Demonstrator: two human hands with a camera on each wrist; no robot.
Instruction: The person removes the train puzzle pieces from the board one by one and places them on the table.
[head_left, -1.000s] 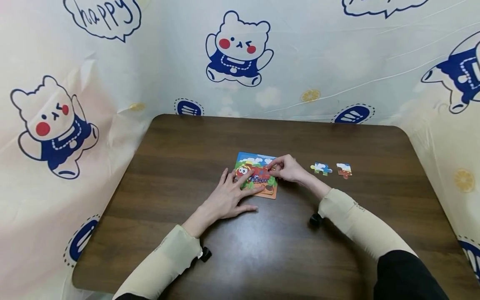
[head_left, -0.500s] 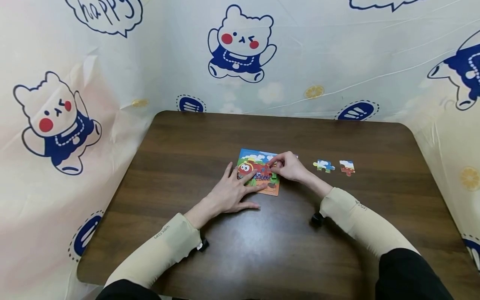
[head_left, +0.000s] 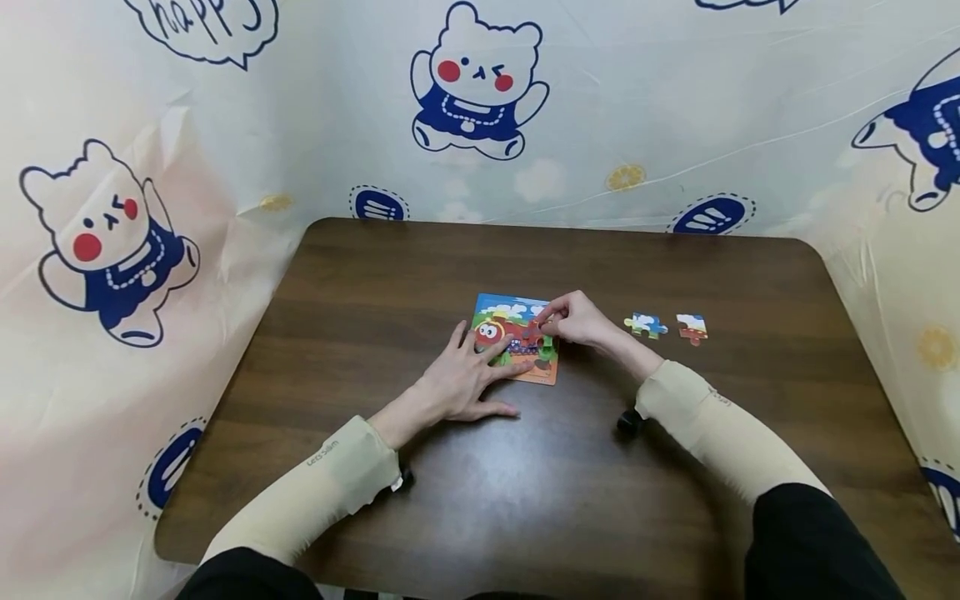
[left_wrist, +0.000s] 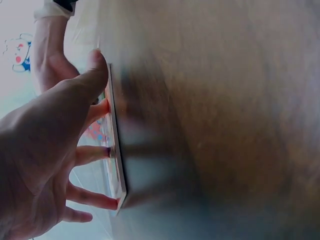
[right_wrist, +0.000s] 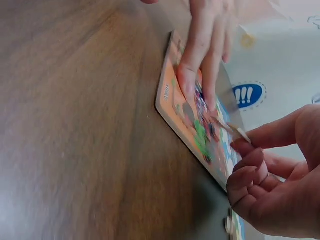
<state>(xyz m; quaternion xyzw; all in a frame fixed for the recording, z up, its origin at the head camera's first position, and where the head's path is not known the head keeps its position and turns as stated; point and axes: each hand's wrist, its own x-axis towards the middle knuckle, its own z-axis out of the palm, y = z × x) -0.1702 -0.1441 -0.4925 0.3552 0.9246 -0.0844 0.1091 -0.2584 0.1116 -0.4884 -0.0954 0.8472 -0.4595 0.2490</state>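
Note:
A colourful jigsaw board [head_left: 495,307] with a red cartoon train lies flat on the table. My left hand [head_left: 463,377] is spread over its lower left part, fingers straight, with fingertips resting on the picture. In the left wrist view, those fingers [left_wrist: 89,155] touch down along the board's edge. My right hand [head_left: 576,320] is over the board's right side. Between its thumb and index finger it pinches a thin puzzle piece [right_wrist: 235,131], tilted, its lower end right at the picture. The piece's printed face is mostly hidden by the fingers.
Two loose puzzle pieces lie to the right of the board: a blue-and-green one [head_left: 645,325] and a red-and-white one [head_left: 692,328]. The brown wooden table [head_left: 525,500] is backed by a printed cloth [head_left: 570,75] with cartoon bears.
The right hand keeps its pinch on the piece, shifting only slightly at the board's right side. The left hand stays spread on the board. The head view has shifted slightly.

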